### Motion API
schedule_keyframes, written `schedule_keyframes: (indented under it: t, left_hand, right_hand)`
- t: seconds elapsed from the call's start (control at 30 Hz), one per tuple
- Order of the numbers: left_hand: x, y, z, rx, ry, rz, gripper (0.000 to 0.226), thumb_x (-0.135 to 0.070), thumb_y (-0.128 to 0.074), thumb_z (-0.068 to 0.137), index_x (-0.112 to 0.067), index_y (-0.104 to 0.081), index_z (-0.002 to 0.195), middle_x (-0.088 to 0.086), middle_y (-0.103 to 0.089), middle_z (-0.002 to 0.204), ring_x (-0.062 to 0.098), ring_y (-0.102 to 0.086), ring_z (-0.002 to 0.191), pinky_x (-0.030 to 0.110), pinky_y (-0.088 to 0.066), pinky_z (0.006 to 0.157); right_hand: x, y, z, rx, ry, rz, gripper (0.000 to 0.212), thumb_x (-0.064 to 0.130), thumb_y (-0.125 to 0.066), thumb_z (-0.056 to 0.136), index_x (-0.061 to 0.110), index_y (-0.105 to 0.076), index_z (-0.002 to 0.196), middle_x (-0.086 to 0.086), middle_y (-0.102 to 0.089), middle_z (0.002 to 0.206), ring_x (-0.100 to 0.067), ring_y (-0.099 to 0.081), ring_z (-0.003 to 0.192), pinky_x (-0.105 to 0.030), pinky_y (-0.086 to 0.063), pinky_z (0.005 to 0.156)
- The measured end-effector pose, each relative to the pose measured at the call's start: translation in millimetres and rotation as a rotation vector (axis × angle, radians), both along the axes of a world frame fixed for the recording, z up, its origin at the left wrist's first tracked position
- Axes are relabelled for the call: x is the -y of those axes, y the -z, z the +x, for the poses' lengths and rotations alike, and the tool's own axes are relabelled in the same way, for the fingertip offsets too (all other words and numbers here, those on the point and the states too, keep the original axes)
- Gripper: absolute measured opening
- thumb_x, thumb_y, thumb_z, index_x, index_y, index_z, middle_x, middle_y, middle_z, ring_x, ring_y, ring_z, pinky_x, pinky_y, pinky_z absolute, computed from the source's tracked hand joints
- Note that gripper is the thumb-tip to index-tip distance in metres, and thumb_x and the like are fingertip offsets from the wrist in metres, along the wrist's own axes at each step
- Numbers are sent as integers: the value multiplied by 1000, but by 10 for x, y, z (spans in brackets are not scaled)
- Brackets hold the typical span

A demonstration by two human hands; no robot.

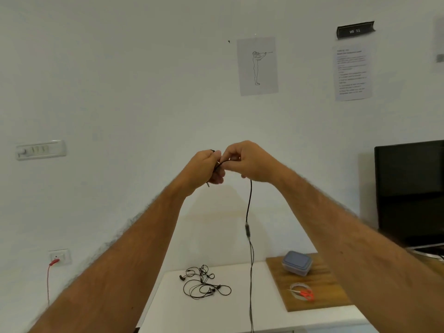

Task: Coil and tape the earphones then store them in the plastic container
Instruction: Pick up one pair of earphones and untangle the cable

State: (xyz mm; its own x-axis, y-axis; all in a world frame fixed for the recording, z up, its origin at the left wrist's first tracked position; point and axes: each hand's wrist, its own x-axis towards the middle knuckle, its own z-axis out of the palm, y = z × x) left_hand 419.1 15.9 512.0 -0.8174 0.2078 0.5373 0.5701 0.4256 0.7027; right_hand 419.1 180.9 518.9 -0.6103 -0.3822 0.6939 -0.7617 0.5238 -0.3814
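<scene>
Earphones' black cord (249, 205) hangs from the raised hands. Left hand (206, 169) grips its coiled end; right hand (249, 162) pinches the cord beside it

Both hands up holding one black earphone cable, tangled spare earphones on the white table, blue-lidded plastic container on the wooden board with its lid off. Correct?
Not quite: the head view shows the blue-lidded plastic container closed, lid on. The rest holds: the left hand and right hand hold the black earphone cable, tangled spare earphones lie on the white table, and the container sits on the wooden board.
</scene>
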Motion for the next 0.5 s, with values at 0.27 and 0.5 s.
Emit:
schedule_keyframes:
  t: [0.27,0.5]
  left_hand:
    - [-63,-30,122,170,146,38,52,-49,-22,104,-14,-58,88,-6,-44,59,9,-37,49,21,-33,50]
    - [-99,-73,143,303,232,134,44,-48,-22,104,-17,-46,84,-4,-34,61,13,-32,55,26,-31,56]
  right_hand:
    - [-138,-223,-24,-98,-16,-59,4,11,-71,84,12,-72,87,-4,-63,75,-10,-54,62,-32,-53,56]
    - [-189,-225,0,-95,-105,-193,6,2,-67,88,7,-71,89,1,-65,76,-3,-56,55,-25,-49,52]
